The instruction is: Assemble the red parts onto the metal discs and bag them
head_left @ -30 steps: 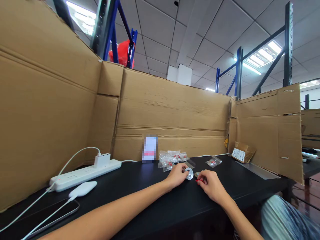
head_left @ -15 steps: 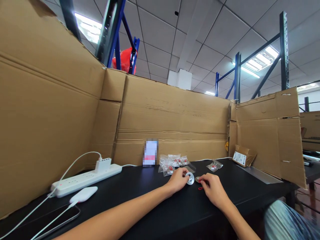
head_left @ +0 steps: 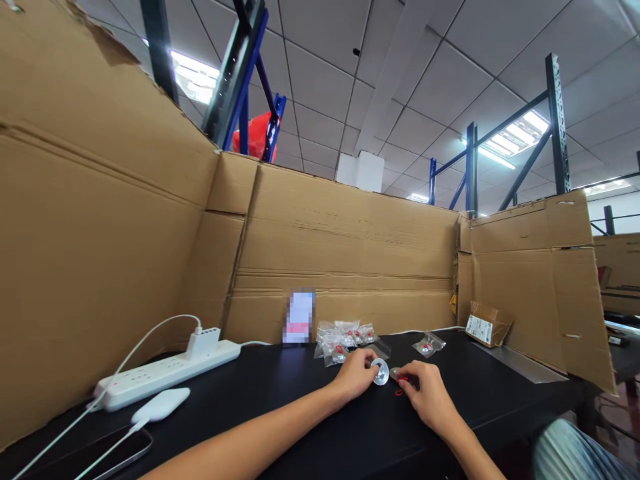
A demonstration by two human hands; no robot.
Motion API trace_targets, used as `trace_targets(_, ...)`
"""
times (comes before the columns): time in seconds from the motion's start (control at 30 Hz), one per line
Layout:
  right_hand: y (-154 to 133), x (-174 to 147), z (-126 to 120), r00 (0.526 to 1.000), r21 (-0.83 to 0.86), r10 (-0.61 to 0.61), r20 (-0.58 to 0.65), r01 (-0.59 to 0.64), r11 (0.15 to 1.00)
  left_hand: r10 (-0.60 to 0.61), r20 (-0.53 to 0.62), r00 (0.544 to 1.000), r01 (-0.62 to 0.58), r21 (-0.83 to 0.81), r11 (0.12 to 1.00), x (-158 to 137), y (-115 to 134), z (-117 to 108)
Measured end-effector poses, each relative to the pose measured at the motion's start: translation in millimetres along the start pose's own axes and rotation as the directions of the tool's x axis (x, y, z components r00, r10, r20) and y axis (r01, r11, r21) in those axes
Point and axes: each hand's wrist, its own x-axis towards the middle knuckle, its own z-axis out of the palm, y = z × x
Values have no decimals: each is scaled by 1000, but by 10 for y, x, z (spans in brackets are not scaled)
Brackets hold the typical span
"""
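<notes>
My left hand (head_left: 354,375) is closed on the edge of a shiny round silver disc (head_left: 383,373), its dished face turned toward me, above the black table. To its right, my right hand (head_left: 429,393) pinches a red cord (head_left: 399,393), whose loop hangs below the fingertips. A second small round metal disc (head_left: 393,373) shows at those fingertips, partly hidden by them. The two discs are close together with a small gap between. Behind my left hand lies a pile of clear plastic bags (head_left: 345,339) with small red and silver items inside.
One more clear bag (head_left: 429,344) lies right of the pile. A phone-like screen (head_left: 299,319) leans on the cardboard wall (head_left: 350,247). At left are a white power strip (head_left: 165,375), a white charging case (head_left: 161,404) and a dark tablet (head_left: 95,447). An opened cardboard box (head_left: 493,325) stands at right.
The camera has tilted up slightly, so the table and hands appear lower. Both hands keep nearly the same position and hold; the right fingers have shifted slightly on the red cord.
</notes>
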Motion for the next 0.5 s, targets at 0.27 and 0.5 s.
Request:
trace_targets(0.27,-27,28,-13,997,78,79,-13,-77,994,-64,-12,998,63,-64,996,17,-21,32)
trace_targets(0.5,-16,47,12,997,25,62,-41,-61,998,-133,-18,991,130,-128,983,27,-7,98)
